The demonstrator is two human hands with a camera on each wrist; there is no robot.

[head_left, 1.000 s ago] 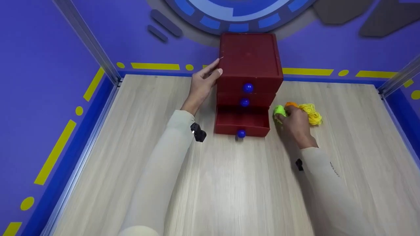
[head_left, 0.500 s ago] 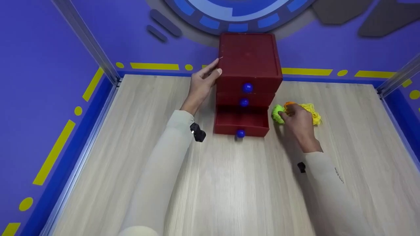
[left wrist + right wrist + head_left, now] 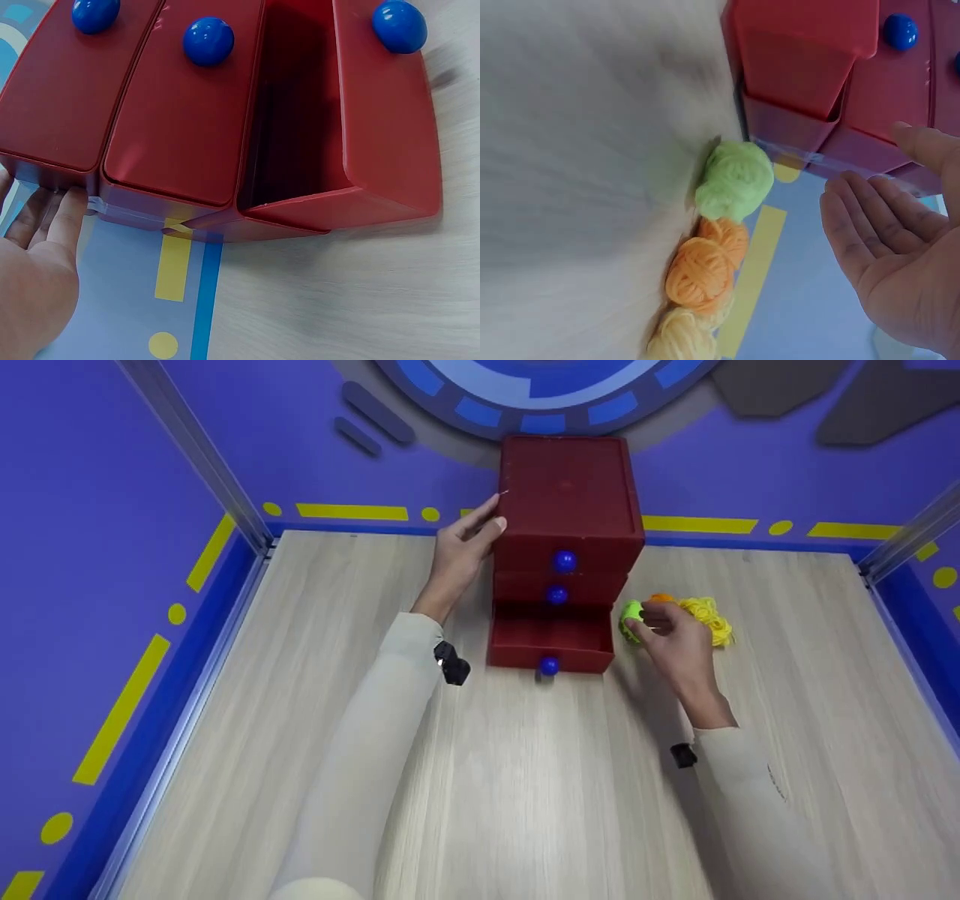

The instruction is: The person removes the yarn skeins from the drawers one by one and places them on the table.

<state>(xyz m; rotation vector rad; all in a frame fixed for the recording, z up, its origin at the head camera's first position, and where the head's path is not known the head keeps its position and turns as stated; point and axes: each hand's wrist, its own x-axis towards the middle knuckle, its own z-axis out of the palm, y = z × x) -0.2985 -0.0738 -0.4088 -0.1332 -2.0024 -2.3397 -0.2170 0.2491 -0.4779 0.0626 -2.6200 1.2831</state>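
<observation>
A red drawer cabinet with blue round knobs stands at the back of the table. Its bottom drawer is pulled out, and no object shows inside. My left hand rests against the cabinet's left side, thumb near the upper front corner, fingers straight. To the right of the cabinet lie balls of yarn: lime green, orange and yellow. Over them is my right hand, its fingers loosely bent. In the right wrist view its palm faces the yarn with nothing held, apart from the balls.
The pale wooden table is bordered by blue panels with yellow markings at the back and sides. Metal posts stand at the corners. The drawer's blue knob juts toward the front.
My right hand has come off the lime green yarn ball and drawn up and back slightly, its fingers loosening. The left hand and the drawers stay as they were.
</observation>
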